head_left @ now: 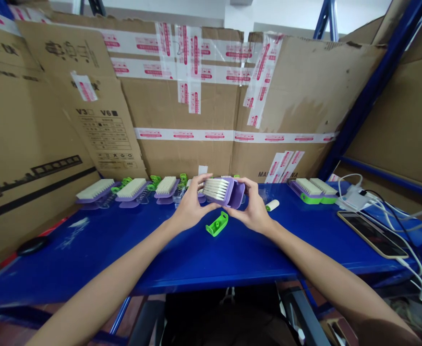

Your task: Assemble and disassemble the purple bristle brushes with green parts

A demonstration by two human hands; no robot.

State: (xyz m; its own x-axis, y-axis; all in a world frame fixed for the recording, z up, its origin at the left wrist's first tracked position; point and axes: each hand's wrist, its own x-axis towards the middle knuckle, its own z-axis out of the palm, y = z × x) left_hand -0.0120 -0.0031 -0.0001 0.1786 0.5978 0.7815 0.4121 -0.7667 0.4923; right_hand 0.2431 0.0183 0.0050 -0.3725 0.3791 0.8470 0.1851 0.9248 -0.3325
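Observation:
Both hands hold up a purple brush (216, 189) with rows of cream bristles, tilted on its side above the blue table. My left hand (192, 202) grips its left end, fingers at the top and thumb underneath. My right hand (252, 207) pinches the purple shell (237, 194) at the right end, which stands apart from the bristled part like an open cover. Just below, a bright green curved plastic piece (217, 224) lies hollow side up on the table. A small cream and green piece (272, 205) rests to the right of my right hand.
Similar brushes (96, 190) with green pieces (155, 182) stand along the back left. Two green-edged brushes (313, 191) sit back right, near a phone (372, 233), white charger (353, 197) and cables. Taped cardboard (189, 103) walls the table's back; a black round object (33, 245) lies left.

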